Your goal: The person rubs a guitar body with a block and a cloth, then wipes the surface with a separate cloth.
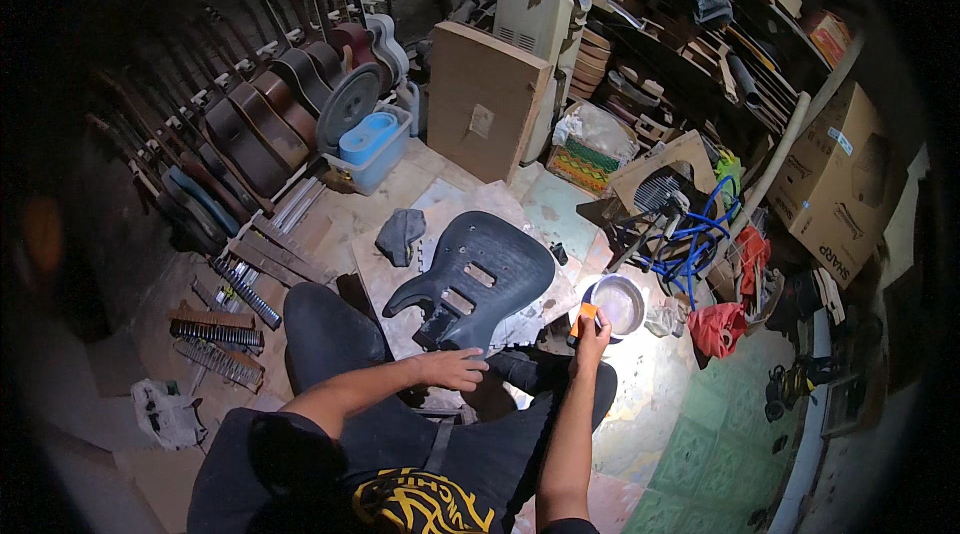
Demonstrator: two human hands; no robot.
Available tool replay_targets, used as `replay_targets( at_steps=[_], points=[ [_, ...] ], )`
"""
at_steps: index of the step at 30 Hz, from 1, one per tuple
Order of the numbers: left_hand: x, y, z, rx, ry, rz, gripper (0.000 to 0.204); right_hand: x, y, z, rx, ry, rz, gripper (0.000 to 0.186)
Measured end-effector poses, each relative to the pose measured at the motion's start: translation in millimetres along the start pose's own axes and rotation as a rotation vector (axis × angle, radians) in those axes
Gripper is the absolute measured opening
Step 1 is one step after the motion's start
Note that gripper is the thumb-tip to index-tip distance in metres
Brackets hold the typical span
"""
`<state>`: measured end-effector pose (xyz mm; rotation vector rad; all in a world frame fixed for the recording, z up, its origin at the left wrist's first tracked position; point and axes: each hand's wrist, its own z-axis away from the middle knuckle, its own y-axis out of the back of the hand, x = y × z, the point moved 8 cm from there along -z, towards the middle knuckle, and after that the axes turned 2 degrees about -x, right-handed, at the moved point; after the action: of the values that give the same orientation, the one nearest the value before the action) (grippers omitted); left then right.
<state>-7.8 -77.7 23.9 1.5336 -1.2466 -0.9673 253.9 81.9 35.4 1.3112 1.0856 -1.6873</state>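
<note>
Guitar body on floor, orange block in right hand

Black guitar body (515, 279) lies in front of the seated person, on a pale sheet (508, 202), neck end pointing back at the person, cutouts facing up. Left hand (450, 370) is at the neck end, fingers stretched out and close together, clamped on nothing; cannot tell whether the tips touch the wood. Right hand (591, 342) is off to the right, fingers clamped on a small orange block (586, 313), held at the near left side of a round basin (632, 289); cannot tell if block and basin touch. Grey cloth (401, 236) sits just left of the guitar body. Right of the basin: clear plastic (667, 317), then a red bag (718, 330), with blue hose (706, 225) beyond. Metal springs (218, 332) lie on the left. Row of guitars (250, 139) stands far left, tub (380, 169) beside them; large carton (845, 184) far right
</note>
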Motion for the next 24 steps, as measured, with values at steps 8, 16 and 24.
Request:
replay_targets(
  at_steps=[8,16,24],
  points=[
    [-2,47,-5,0.073,-0.017,0.053,0.012,-7,-9,11,-0.024,-0.028,0.030,0.050],
    [-8,108,-26,0.119,-0.063,0.109,0.012,3,3,-4,-0.034,0.073,0.225,0.052],
    [-36,166,-47,0.174,-0.038,0.225,0.016,16,-22,9,-0.082,0.028,0.310,0.053]
  ],
)
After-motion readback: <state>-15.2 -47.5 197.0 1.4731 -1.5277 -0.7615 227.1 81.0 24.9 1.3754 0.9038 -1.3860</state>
